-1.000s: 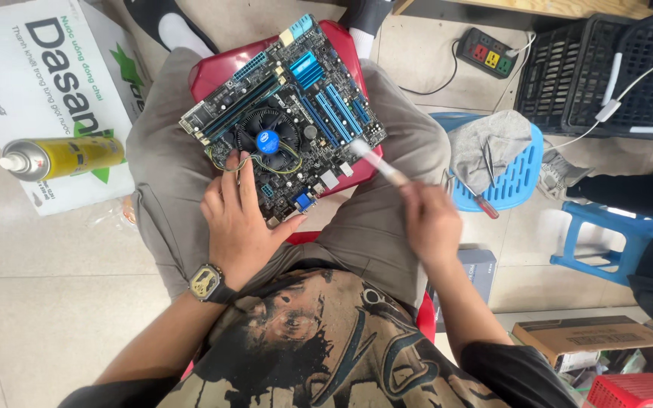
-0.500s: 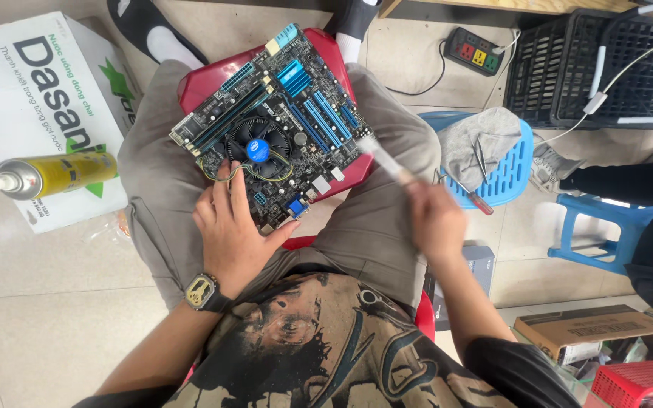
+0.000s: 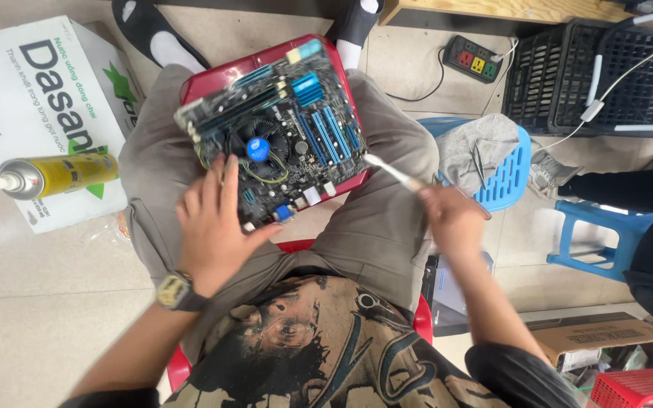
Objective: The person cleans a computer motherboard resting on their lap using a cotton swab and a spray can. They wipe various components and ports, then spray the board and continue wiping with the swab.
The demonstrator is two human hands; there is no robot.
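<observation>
motherboard [image 3: 281,128] flat on the lap, long axis tilted up to the right, left hand [image 3: 213,227] spread open on its near edge, right hand [image 3: 455,219] clamped on a brush [image 3: 391,172], bristles pointing up-left at the board's right edge

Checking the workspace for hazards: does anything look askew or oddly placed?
The circuit board lies tilted across the person's knees, steadied only by the left hand. The yellow spray can lies on its side atop the white box.

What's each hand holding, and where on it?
Right hand grips a brush by its handle end, bristle tip at the motherboard edge. Left hand lies flat on the board's near edge, steadying it.
</observation>
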